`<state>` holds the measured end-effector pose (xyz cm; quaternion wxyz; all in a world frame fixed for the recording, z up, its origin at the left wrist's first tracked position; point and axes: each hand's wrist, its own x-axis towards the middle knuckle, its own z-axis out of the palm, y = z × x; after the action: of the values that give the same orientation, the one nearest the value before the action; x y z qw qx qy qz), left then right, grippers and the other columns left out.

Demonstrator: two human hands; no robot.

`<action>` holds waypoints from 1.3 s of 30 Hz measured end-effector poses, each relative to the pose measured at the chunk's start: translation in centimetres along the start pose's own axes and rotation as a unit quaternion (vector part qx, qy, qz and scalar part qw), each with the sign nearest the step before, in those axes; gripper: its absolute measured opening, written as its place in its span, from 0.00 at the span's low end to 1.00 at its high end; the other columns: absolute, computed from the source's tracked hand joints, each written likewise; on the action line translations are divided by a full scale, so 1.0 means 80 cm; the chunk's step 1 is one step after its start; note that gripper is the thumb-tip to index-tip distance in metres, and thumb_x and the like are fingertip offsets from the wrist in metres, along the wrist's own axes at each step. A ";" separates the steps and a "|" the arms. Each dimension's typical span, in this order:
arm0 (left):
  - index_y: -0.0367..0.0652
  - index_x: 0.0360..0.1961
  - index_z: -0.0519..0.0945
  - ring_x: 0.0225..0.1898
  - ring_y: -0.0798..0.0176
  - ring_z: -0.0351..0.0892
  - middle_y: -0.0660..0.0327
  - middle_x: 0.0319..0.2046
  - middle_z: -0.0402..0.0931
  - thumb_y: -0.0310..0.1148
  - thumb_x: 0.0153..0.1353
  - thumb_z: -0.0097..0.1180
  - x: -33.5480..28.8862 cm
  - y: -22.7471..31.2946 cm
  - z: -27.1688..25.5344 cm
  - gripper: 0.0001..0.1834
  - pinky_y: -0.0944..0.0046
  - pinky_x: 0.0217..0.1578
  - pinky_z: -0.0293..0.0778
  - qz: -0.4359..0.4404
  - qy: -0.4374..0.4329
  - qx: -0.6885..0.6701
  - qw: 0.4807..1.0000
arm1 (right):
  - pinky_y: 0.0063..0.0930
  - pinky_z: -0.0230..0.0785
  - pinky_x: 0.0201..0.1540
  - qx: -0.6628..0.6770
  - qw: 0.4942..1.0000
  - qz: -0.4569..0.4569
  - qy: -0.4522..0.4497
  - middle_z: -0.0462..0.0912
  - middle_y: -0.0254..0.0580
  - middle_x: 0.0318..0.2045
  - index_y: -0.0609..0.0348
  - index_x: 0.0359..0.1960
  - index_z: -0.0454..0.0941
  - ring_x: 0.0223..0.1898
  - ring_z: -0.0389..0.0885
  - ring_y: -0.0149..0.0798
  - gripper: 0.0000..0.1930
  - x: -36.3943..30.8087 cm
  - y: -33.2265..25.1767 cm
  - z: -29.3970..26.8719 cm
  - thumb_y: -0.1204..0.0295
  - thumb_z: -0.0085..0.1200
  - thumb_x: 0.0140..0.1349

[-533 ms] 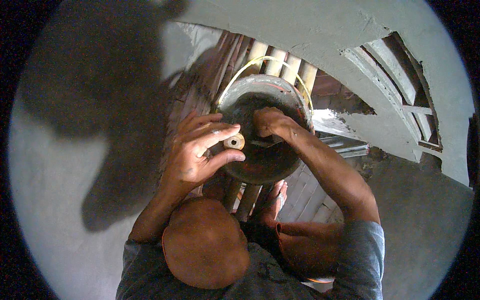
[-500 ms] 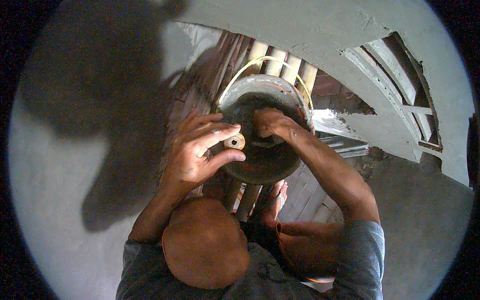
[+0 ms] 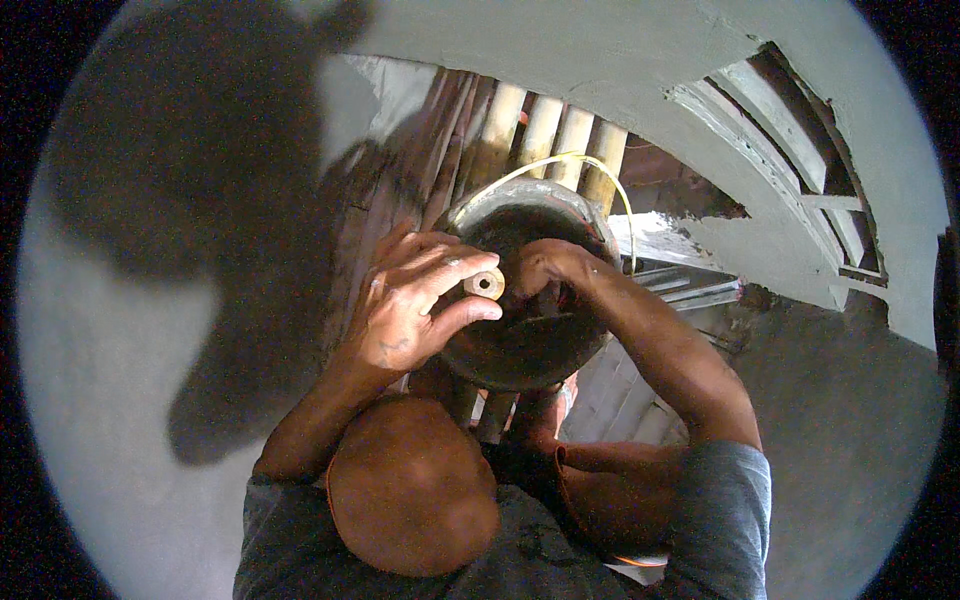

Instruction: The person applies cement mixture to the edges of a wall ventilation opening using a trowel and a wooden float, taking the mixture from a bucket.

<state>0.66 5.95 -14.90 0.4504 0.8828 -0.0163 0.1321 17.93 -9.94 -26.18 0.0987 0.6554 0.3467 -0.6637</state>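
Observation:
My left hand (image 3: 405, 300) is closed around a round wooden handle (image 3: 485, 284); its pale end, with a dark hole in the middle, faces up between thumb and fingers. Whatever lies below that end is hidden. Just right of it stands a dark round bucket (image 3: 500, 375) with a grey, caked rim and a thin yellow bail. Inside the bucket is my right hand (image 3: 548, 268), its fingers curled down into the shadow. What those fingers grip, if anything, cannot be made out.
Pale round poles (image 3: 540, 135) lie side by side beyond the bucket. A grey plastered wall (image 3: 480, 40) curves across the top, with a slatted opening (image 3: 790, 160) at upper right. Metal bars (image 3: 690, 290) are right of the bucket. A bare foot shows below it.
The bucket sits slightly lower in the picture, nearer to me, and its bail has shifted. My right hand has come nearer inside it. My left hand has moved slightly right with the wooden handle.

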 end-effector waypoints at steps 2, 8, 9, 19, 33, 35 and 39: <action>0.45 0.50 0.85 0.50 0.52 0.81 0.58 0.45 0.85 0.38 0.52 0.75 0.006 0.002 0.000 0.24 0.50 0.56 0.70 -0.007 -0.020 -0.006 1.000 | 0.44 0.78 0.51 -0.002 1.000 -0.008 0.005 0.85 0.50 0.54 0.56 0.60 0.80 0.53 0.83 0.49 0.27 -0.032 -0.003 -0.002 0.53 0.60 0.65; 0.42 0.51 0.83 0.52 0.48 0.81 0.53 0.48 0.83 0.33 0.54 0.74 0.012 0.006 -0.005 0.23 0.53 0.55 0.76 -0.004 -0.040 -0.024 0.999 | 0.39 0.76 0.52 0.018 0.980 -0.193 0.044 0.86 0.46 0.50 0.54 0.62 0.77 0.50 0.83 0.45 0.28 -0.174 0.021 0.006 0.50 0.59 0.68; 0.41 0.52 0.83 0.53 0.47 0.81 0.52 0.49 0.83 0.33 0.55 0.74 0.010 0.009 -0.008 0.23 0.53 0.55 0.76 -0.004 -0.041 -0.018 0.999 | 0.38 0.76 0.52 0.051 0.974 -0.208 0.077 0.86 0.45 0.48 0.54 0.62 0.77 0.49 0.83 0.42 0.28 -0.193 0.043 0.014 0.50 0.60 0.68; 0.39 0.59 0.80 0.62 0.47 0.77 0.48 0.59 0.78 0.35 0.49 0.78 0.018 0.023 -0.018 0.35 0.53 0.64 0.70 -0.064 -0.101 -0.064 0.991 | 0.28 0.76 0.56 0.686 0.564 -0.373 0.271 0.82 0.37 0.56 0.60 0.67 0.71 0.51 0.83 0.30 0.33 -0.261 0.158 0.160 0.73 0.69 0.59; 0.30 0.62 0.74 0.62 0.45 0.76 0.43 0.60 0.76 0.51 0.67 0.60 0.084 0.135 -0.152 0.35 0.43 0.67 0.68 0.054 0.090 -0.211 0.972 | 0.34 0.77 0.58 0.718 0.227 -0.474 0.456 0.84 0.37 0.49 0.57 0.64 0.70 0.49 0.84 0.35 0.23 -0.260 -0.015 0.035 0.76 0.56 0.68; 0.30 0.61 0.75 0.61 0.43 0.77 0.42 0.59 0.77 0.52 0.67 0.60 0.078 0.161 -0.161 0.34 0.40 0.65 0.70 0.063 0.120 -0.211 0.968 | 0.34 0.77 0.57 0.724 0.127 -0.531 0.422 0.82 0.36 0.52 0.56 0.65 0.68 0.51 0.82 0.34 0.23 -0.225 -0.049 0.013 0.77 0.55 0.69; 0.31 0.60 0.75 0.58 0.42 0.80 0.42 0.57 0.78 0.52 0.68 0.59 0.054 0.180 -0.159 0.33 0.38 0.62 0.74 0.049 0.188 -0.260 0.946 | 0.29 0.74 0.54 0.663 0.036 -0.439 0.606 0.81 0.38 0.52 0.58 0.62 0.71 0.50 0.79 0.31 0.21 -0.201 -0.106 -0.035 0.75 0.59 0.68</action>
<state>-0.05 7.92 4.69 0.6518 0.6924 -0.0084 0.3092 17.13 -7.19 -8.00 -0.9321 0.3390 -0.0802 0.0996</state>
